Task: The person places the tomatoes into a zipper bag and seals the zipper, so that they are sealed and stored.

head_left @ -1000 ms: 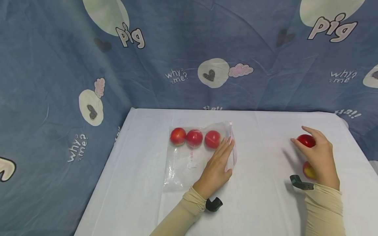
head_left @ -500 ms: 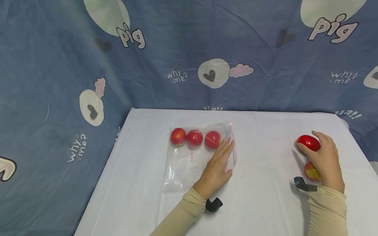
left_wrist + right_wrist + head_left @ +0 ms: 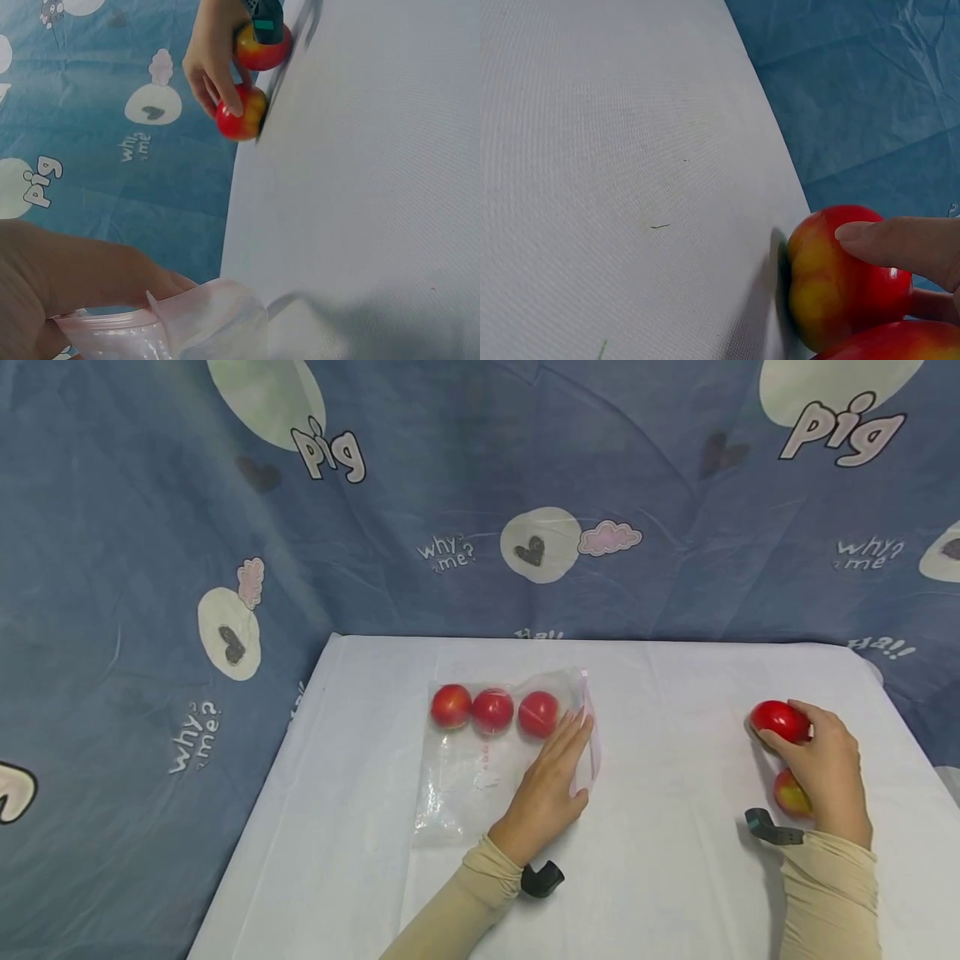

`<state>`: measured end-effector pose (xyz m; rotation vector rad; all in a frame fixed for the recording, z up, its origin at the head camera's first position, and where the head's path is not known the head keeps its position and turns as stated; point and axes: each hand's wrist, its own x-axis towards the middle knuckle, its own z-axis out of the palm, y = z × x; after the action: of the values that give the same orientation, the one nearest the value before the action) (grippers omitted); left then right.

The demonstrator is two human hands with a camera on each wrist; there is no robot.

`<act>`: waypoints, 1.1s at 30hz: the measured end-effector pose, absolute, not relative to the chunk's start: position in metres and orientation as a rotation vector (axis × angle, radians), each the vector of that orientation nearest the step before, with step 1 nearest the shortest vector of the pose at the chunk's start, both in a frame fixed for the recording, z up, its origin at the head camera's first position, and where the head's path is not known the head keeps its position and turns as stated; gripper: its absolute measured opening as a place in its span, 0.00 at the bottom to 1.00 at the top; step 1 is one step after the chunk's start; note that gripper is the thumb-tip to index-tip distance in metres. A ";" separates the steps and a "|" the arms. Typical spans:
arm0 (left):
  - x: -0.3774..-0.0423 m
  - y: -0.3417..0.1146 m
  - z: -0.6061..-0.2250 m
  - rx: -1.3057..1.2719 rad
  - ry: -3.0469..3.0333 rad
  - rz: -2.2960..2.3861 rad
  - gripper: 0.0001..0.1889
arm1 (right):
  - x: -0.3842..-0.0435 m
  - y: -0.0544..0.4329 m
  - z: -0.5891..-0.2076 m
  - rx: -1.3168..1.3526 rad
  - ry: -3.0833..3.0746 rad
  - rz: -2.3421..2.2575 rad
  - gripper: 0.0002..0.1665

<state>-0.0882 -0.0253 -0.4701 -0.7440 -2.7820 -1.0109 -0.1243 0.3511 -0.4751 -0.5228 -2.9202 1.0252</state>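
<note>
My left hand lies with fairly straight fingers on the open-mouth side of a clear zip bag. Three red round fruits sit in a row along the bag's far side. In the left wrist view the bag's pinkish mouth stands slightly raised under the hand. At the right of the table my right hand grips a glossy red-and-yellow apple between thumb and fingers. The apple appears to rest on the table. A second red-and-yellow apple lies nearer, partly hidden under the right hand.
The white-covered table ends at a blue printed cloth hanging behind and to the left. Dark wrist cameras sit at both cuffs. Small green bits lie on the table near the apples.
My right hand has come down a little to the right with the apple, which now seems to rest on the table, the hand still around it. The left hand and bag stayed put.
</note>
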 end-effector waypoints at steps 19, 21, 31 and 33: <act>-0.088 -0.027 -0.469 -0.745 -2.777 -1.017 0.52 | -0.124 0.341 -0.475 -0.385 -2.893 1.019 0.49; -0.088 -0.027 -0.469 -0.744 -2.780 -1.015 0.52 | -0.125 0.340 -0.475 -0.359 -2.887 1.014 0.49; -0.088 -0.027 -0.469 -0.740 -2.780 -1.005 0.52 | -0.125 0.333 -0.471 -0.247 -2.855 1.013 0.47; -0.088 -0.027 -0.469 -0.740 -2.778 -1.001 0.52 | -0.126 0.330 -0.469 -0.211 -2.847 1.015 0.46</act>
<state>-0.0878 -0.0268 -0.4688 -0.7399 -2.7784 -1.0008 -0.1257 0.3301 -0.4689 -0.2109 -2.8474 1.0155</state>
